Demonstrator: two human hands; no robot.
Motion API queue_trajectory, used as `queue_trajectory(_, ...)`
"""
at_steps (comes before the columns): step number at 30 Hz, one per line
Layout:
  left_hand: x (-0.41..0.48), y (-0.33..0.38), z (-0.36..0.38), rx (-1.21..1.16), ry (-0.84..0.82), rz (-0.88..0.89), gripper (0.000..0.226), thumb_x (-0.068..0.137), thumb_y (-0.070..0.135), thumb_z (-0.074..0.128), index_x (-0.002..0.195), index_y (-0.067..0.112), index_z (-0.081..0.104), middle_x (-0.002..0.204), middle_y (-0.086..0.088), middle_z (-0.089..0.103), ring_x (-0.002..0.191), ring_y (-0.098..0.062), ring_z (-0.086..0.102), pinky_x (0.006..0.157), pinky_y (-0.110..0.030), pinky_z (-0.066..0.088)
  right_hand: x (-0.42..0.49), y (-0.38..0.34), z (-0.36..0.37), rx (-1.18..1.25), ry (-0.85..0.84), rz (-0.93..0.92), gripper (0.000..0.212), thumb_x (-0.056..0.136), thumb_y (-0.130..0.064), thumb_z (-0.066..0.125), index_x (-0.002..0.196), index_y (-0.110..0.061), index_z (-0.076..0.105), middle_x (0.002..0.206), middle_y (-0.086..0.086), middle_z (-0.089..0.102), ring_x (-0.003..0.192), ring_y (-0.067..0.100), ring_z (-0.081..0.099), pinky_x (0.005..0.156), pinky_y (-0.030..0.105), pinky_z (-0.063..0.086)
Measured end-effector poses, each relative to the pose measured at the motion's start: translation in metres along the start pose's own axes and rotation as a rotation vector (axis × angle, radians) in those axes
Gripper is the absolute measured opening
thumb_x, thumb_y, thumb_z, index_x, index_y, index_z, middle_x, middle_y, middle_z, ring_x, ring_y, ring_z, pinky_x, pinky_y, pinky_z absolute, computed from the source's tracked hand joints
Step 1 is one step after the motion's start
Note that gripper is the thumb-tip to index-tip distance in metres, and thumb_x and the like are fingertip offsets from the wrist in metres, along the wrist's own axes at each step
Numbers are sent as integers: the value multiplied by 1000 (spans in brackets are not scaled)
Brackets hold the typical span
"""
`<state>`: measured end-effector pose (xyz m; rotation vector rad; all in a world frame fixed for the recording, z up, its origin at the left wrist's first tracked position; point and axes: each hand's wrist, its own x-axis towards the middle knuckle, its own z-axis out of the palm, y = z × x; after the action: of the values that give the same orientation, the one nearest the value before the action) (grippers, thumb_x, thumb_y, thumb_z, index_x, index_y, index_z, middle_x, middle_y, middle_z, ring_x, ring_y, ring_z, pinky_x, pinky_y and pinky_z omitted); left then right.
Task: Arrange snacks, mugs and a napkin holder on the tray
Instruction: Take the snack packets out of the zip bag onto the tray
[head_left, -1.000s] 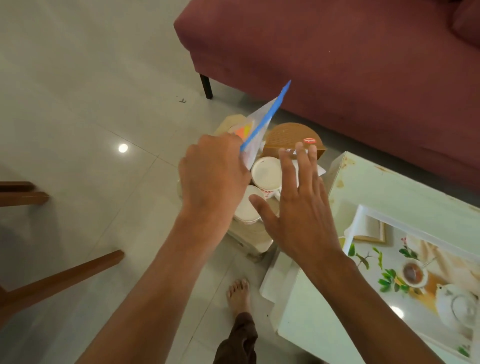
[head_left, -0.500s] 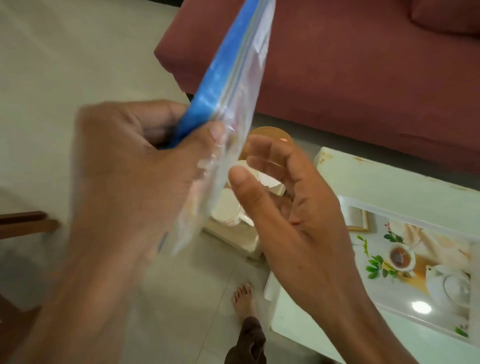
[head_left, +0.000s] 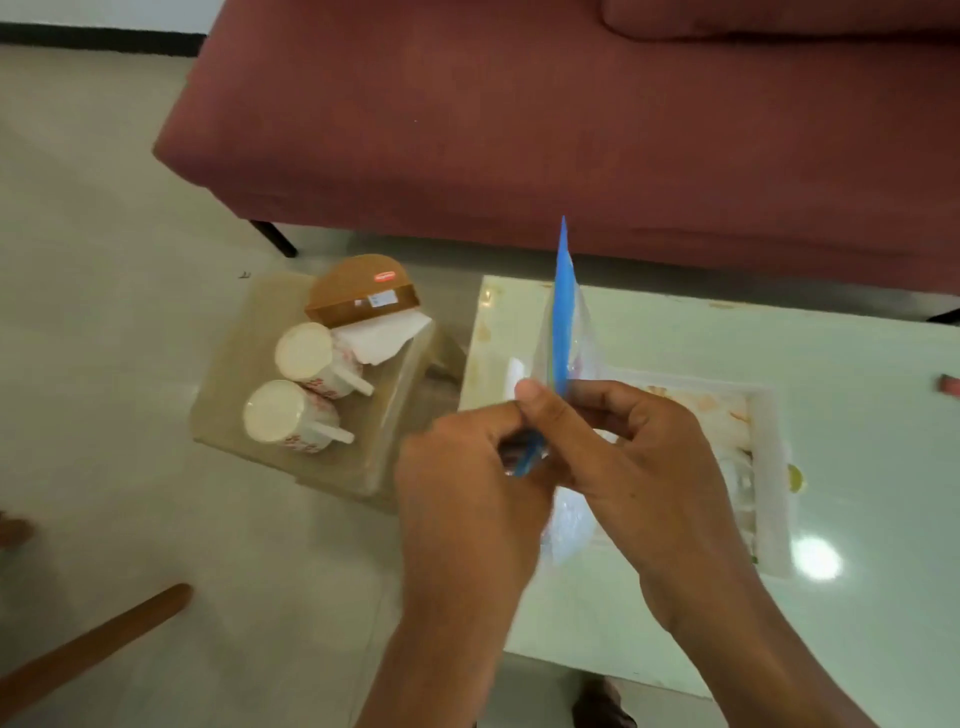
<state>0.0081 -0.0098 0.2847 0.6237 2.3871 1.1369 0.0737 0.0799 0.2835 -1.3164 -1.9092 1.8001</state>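
Both hands are pinching a clear plastic zip bag with a blue seal strip (head_left: 563, 332), held edge-on above the white glossy table (head_left: 857, 374). The left hand (head_left: 467, 483) and right hand (head_left: 639, 452) are clamping its lower seal end between thumbs and fingers; the bag is rising upright above the grip. The bag's contents are not discernible. Two upturned white mugs (head_left: 306, 387) and a brown napkin holder (head_left: 358, 291) are sitting in a translucent box (head_left: 228, 364) on the floor.
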Motion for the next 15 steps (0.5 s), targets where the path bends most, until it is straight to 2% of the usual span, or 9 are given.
queue_trajectory(2, -13, 16, 22, 7, -153, -1, 31, 78, 34, 81, 108, 36, 78, 100, 21, 78, 91, 5, 71, 83, -13, 56, 3, 11, -26, -26, 35, 25, 29, 78, -57, 63, 88, -33, 75, 85, -17, 74, 84, 4, 71, 78, 29, 60)
queue_trajectory(3, -18, 22, 30, -63, -228, -33, 32, 78, 35, 80, 110, 40, 75, 104, 23, 76, 97, 6, 69, 87, -12, 54, 5, 15, -38, -13, 45, 43, 21, 84, -48, 63, 85, -31, 76, 83, -16, 75, 83, 6, 71, 78, 33, 61)
queue_trajectory(5, -24, 38, 43, -264, -327, -128, 29, 83, 28, 77, 104, 48, 70, 103, 27, 75, 102, 11, 67, 87, -8, 52, 7, 23, -63, -13, 46, 57, 20, 91, -32, 62, 79, -28, 77, 79, -10, 75, 81, 13, 72, 79, 39, 61)
queue_trajectory(7, -24, 47, 53, -456, -303, -238, 26, 88, 24, 73, 101, 46, 70, 101, 24, 77, 101, 9, 68, 80, -9, 53, 8, 29, -85, -3, 48, 69, 20, 92, -29, 63, 80, -31, 78, 77, -8, 74, 80, 17, 72, 77, 42, 61)
queue_trajectory(8, -22, 48, 56, -564, -253, -297, 21, 87, 27, 71, 102, 42, 72, 103, 19, 78, 102, 4, 70, 81, -14, 55, 8, 31, -92, 23, 51, 78, 18, 91, -29, 65, 81, -32, 79, 78, -10, 75, 79, 16, 72, 76, 40, 62)
queue_trajectory(9, -19, 49, 61, -670, -213, -347, 21, 85, 34, 67, 104, 37, 74, 106, 14, 79, 105, -2, 71, 87, -21, 56, 8, 33, -100, 52, 55, 90, 15, 91, -29, 67, 84, -32, 80, 80, -12, 76, 79, 14, 73, 74, 35, 62)
queue_trajectory(11, -16, 49, 71, -858, -184, -421, 36, 83, 43, 59, 113, 29, 74, 113, 7, 78, 111, -10, 71, 99, -35, 52, 8, 37, -112, 94, 58, 112, 11, 89, -27, 69, 86, -32, 79, 79, -16, 76, 76, 8, 73, 66, 24, 61)
queue_trajectory(13, -13, 52, 81, -928, -193, -477, 40, 88, 44, 55, 119, 24, 72, 117, 3, 77, 113, -13, 70, 103, -41, 51, 9, 41, -119, 103, 65, 116, 9, 86, -26, 72, 84, -32, 79, 75, -17, 75, 70, 2, 72, 63, 19, 58)
queue_trajectory(15, -12, 55, 90, -876, -204, -486, 31, 93, 37, 56, 116, 25, 73, 115, 4, 77, 110, -12, 72, 102, -41, 53, 11, 43, -122, 91, 75, 128, 7, 82, -27, 76, 81, -34, 78, 72, -16, 75, 68, 2, 72, 69, 22, 58)
